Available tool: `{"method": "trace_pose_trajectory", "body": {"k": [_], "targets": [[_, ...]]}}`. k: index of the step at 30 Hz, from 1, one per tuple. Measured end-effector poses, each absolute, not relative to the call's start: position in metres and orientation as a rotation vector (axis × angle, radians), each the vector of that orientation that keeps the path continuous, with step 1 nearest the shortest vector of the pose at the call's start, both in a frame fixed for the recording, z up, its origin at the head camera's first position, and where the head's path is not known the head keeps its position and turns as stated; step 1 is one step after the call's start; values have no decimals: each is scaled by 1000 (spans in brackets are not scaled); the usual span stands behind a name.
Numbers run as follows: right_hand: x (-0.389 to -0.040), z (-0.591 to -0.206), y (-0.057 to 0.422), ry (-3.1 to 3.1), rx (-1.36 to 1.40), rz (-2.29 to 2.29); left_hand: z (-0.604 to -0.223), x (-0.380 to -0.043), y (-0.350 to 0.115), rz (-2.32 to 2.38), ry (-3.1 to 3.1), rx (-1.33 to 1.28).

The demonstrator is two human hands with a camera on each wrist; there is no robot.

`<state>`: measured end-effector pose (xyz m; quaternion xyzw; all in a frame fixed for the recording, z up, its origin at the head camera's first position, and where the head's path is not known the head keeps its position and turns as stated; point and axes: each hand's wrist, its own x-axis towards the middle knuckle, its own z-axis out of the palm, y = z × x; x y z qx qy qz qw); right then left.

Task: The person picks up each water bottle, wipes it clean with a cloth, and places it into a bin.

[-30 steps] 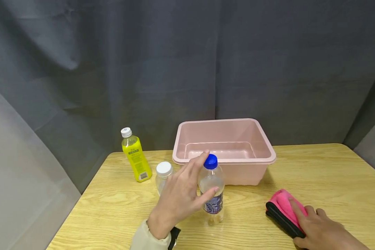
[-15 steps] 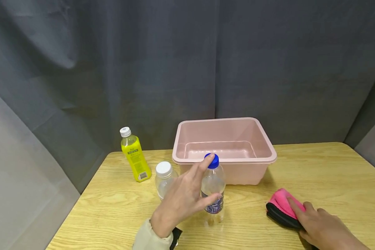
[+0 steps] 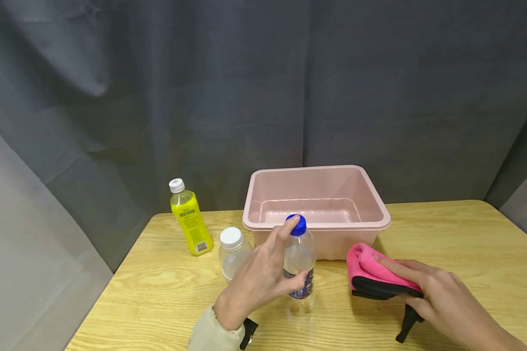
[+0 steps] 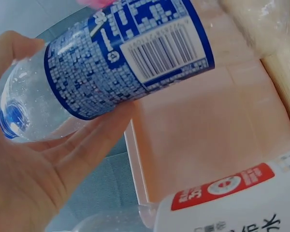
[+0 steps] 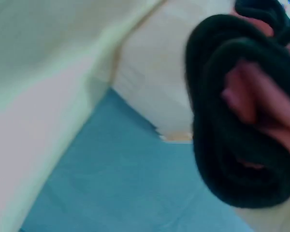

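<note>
My left hand [image 3: 259,275] grips an upright clear water bottle [image 3: 299,251] with a blue cap and a blue label. Its index finger lies at the cap and the thumb crosses the label. In the left wrist view the fingers lie along the water bottle [image 4: 121,63] beside its barcode. A folded pink-and-black cloth [image 3: 369,265] is in my right hand [image 3: 443,292], thumb below and fingers on top, with a black strap [image 3: 408,321] hanging down. The right wrist view shows the cloth's thick dark folded edge [image 5: 208,121] with fingers inside the fold.
A pink plastic tub [image 3: 316,226] stands behind the water bottle. Left of the hand is a clear bottle [image 3: 233,253] with a white cap, partly hidden. A yellow-labelled bottle [image 3: 192,224] stands at the back left. A dark curtain [image 3: 228,97] hangs behind the wooden table [image 3: 443,239].
My right hand has lifted the cloth and carried it left toward the water bottle; its black strap now dangles. The left hand and the water bottle have shifted only slightly.
</note>
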<state>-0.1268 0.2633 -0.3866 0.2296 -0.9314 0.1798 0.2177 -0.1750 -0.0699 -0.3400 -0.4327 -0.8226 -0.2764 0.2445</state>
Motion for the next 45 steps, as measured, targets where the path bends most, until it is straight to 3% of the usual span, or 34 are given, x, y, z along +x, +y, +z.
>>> {"method": "trace_pose_trajectory", "body": {"k": [12,27,45], "targets": [[-145,-333,207,-2083,789,902,-343,-181,-69,-765,-2191,-1172],[-159,-353,181,-2090,1074,972,-350,-181,-67,-823,-2198,-1214],[-142,-332,188,-2297,941,732,-343,-177,-70,-827,-2313,-1258]]}}
